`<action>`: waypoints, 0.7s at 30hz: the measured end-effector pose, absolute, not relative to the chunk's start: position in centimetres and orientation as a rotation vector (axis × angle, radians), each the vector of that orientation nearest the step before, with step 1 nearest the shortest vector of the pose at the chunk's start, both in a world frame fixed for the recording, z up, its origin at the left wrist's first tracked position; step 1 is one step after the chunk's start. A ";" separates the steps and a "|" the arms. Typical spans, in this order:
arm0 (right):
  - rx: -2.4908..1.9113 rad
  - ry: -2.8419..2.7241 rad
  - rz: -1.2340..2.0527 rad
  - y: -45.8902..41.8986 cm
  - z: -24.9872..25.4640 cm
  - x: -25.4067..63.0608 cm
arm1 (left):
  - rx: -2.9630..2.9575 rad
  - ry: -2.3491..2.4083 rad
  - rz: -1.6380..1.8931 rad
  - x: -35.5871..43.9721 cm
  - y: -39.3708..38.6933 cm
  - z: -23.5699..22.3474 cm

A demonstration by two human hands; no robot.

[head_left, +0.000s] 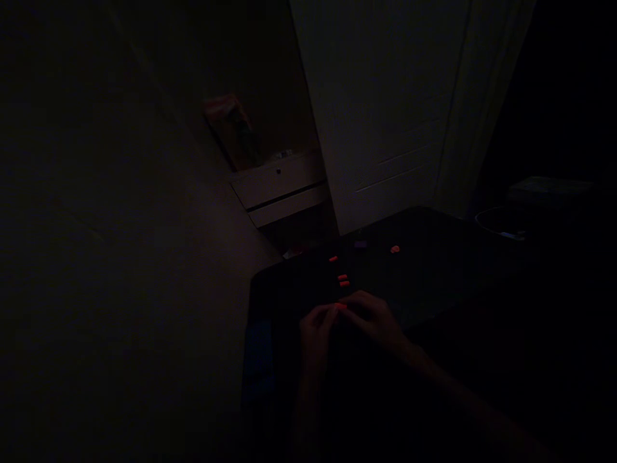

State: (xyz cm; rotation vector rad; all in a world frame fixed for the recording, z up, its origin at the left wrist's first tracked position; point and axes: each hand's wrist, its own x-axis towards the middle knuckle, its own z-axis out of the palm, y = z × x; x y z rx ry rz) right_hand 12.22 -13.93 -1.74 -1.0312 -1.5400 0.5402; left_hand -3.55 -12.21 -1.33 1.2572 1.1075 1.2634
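The scene is very dark. My left hand (315, 326) and my right hand (376, 316) meet over the dark table (289, 289), fingertips pinched around a small bright orange-red piece (340, 306). Its exact kind is too dim to tell, and the fingers partly cover it. Just beyond the hands lie two similar short orange-red pieces side by side, a farther one (342, 277) and a nearer one (344, 283). Another orange-red piece (333, 258) rests farther back. To the right of it is a rounded orange-red lump (395, 249).
A small dark purple block (360, 244) sits near the table's far edge. Something flat and blue (259, 354) lies at the left edge. A wall (193, 289) rises close on the left. Behind the table stand a drawer unit (284, 183) and a pale door-like panel (380, 96).
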 end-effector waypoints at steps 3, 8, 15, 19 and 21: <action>-0.987 -1.544 0.543 -13.9 -1.9 12.2 | 1.227 1.108 1.258 -3.6 -12.0 -1.6; -0.932 -1.546 0.547 -13.9 -2.2 12.3 | 1.213 1.081 1.223 -3.7 -11.9 -1.6; -0.922 -1.576 0.527 -13.9 -2.3 12.5 | 1.229 1.064 1.189 -3.6 -12.0 -1.3; -0.935 -1.585 0.526 -14.0 -2.2 12.5 | 1.253 1.036 1.170 -3.6 -12.1 -1.1; -0.948 -1.592 0.498 -14.0 -2.2 12.5 | 1.256 1.035 1.159 -3.5 -12.1 -1.0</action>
